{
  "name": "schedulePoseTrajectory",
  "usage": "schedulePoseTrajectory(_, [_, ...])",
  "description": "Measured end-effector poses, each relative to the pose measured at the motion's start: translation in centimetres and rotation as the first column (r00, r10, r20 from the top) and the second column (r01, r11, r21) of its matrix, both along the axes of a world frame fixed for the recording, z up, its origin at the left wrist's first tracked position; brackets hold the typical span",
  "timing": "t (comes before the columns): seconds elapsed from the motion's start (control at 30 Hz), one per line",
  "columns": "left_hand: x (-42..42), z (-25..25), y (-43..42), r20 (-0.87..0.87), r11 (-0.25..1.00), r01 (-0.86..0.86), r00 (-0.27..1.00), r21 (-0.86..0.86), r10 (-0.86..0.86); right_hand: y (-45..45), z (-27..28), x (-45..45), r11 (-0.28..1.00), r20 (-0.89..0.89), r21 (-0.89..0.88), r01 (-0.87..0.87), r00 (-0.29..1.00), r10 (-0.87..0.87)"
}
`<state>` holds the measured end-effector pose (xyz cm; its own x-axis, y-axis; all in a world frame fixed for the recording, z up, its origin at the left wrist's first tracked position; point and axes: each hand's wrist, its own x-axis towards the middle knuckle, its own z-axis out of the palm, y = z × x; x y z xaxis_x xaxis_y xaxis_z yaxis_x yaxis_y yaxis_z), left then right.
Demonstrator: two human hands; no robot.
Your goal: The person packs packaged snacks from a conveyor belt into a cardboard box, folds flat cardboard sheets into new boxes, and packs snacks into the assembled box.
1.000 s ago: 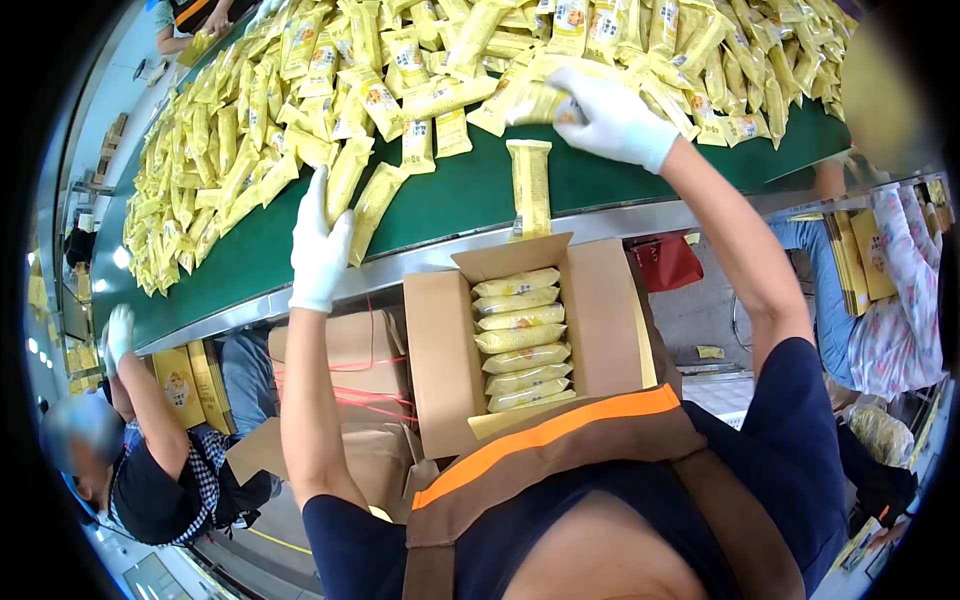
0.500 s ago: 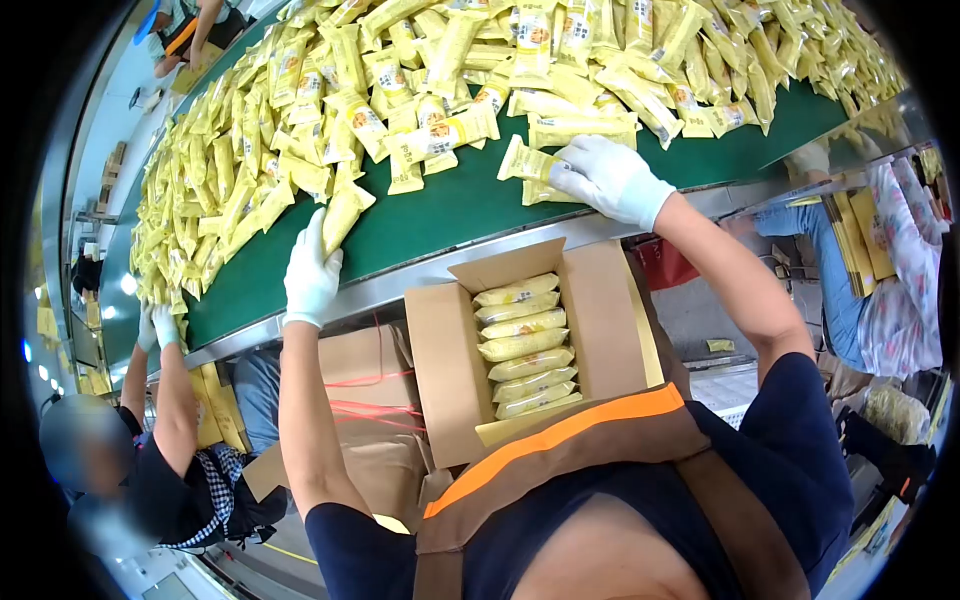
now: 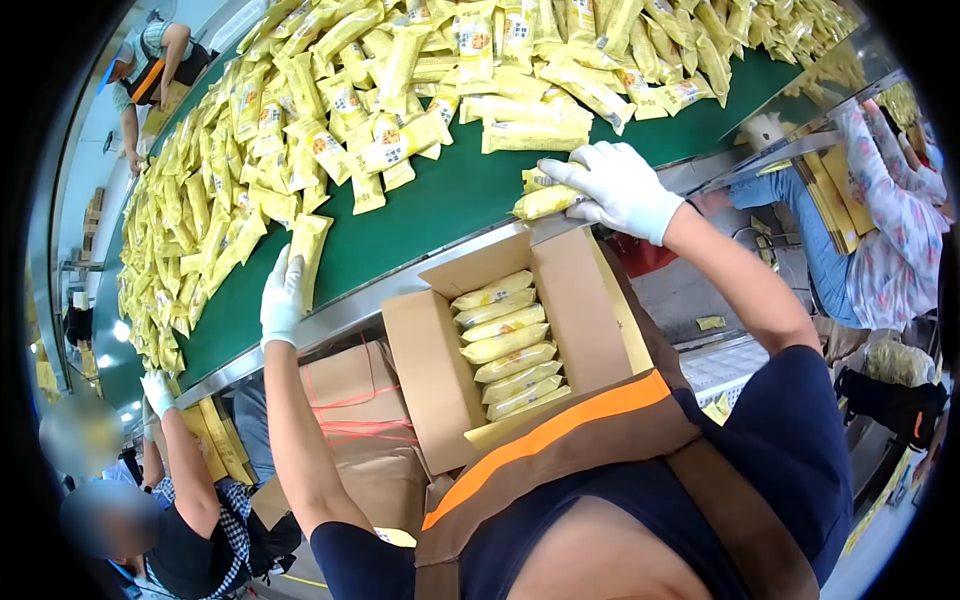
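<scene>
My left hand [image 3: 283,302], in a white glove, is closed at the near edge of the green belt on a yellow snack packet [image 3: 311,248] that stands out past its fingertips. On the right, my gloved right hand [image 3: 622,190] grips a yellow packet [image 3: 545,203] at the belt's metal edge. Another packet [image 3: 535,179] shows just behind that one, partly hidden by the fingers. Between my forearms sits an open cardboard box [image 3: 432,375], with a row of several yellow packets [image 3: 505,333] inside.
A large heap of yellow packets [image 3: 400,70] covers the far side of the green belt [image 3: 430,205]. A metal rail [image 3: 380,290] runs along its front. Left of the box stand brown cartons [image 3: 355,390] with red straps. Co-workers' gloved hands [image 3: 157,390] work at far left.
My right hand has drawn its packet toward the belt's front edge, beside another packet. The packet at my left hand now points more straight away from me. The view has shifted slightly.
</scene>
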<state>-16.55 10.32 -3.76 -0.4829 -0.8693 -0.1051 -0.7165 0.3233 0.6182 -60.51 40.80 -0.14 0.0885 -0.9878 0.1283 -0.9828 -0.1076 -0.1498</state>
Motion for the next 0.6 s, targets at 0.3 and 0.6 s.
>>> schedulePoseTrajectory(0.3, [-0.6,0.6,-0.5,0.388,0.989,0.130,0.917,-0.072,-0.092,-7.8,0.5,-2.1,0.976,0.252,0.177,0.126,0.953,-0.169])
schedulePoseTrajectory(0.6, [-12.5,10.5,7.8,-0.071,0.954,0.266,0.958,-0.136,-0.277,-3.1,0.8,0.2,0.993,0.057,-0.110,0.047,0.998,-0.041])
